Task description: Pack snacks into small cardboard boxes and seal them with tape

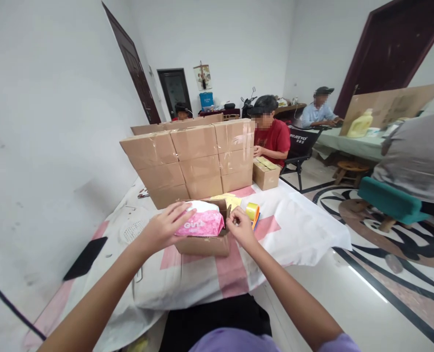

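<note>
White-walled room (55, 98), cloth-covered table (198, 281). One pink-and-white packet (204, 222), in the mouth of an open carton (202, 246). Left hand (171, 221): loosely spread over packet, grip unclear. Right hand (242, 227): pinching carton's right edge. Hazard: packet might crumple if pressed against that edge.

The pink packet (204, 221) hides much of the box (204, 246) inside; its smaller print (194, 230) is unreadable. The right edge cuts off a grey-shirted person (418, 151).

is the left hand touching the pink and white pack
Touching: the head view shows the left hand with its fingers laid over the left end of the pink and white pack.
</note>
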Tool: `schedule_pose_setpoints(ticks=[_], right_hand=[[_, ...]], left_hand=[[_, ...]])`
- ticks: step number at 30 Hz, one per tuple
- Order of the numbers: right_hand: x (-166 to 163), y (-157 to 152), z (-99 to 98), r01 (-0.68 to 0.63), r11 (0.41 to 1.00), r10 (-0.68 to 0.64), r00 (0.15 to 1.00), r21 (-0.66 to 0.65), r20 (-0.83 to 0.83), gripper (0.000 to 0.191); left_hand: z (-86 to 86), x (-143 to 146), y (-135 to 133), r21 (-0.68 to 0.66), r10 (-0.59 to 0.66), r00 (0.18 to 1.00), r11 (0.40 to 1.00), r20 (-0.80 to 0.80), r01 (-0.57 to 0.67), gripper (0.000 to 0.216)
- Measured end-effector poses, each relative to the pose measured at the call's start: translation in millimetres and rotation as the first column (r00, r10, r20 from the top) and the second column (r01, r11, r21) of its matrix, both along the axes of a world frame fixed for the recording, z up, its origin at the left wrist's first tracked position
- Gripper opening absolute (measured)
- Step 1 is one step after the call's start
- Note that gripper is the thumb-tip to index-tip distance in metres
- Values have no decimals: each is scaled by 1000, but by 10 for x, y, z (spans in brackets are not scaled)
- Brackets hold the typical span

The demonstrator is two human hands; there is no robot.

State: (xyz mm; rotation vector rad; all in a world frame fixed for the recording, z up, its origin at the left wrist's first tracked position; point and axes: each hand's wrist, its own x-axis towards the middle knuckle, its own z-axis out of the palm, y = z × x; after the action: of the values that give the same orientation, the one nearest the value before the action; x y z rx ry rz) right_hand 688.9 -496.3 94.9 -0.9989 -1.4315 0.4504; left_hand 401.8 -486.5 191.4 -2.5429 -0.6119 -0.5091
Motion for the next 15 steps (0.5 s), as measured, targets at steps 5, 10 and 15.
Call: schedule_pose_setpoints(ticks=[5, 10, 15], right_hand=[[-121, 15, -258, 47, 998, -50, 995, -35, -87, 25], [-144, 43, -313, 19, 998, -25, 995, -60, -95, 24], [-123, 114, -318, -36, 997, 29, 994, -64, -110, 20]], left_hand=[[-263, 147, 203, -74, 14, 998, 997, -64, -18, 62], [-373, 175, 448, -121, -23, 998, 992, -54, 17, 58], [-396, 192, 587, -37, -67, 988, 997, -140, 63, 53]])
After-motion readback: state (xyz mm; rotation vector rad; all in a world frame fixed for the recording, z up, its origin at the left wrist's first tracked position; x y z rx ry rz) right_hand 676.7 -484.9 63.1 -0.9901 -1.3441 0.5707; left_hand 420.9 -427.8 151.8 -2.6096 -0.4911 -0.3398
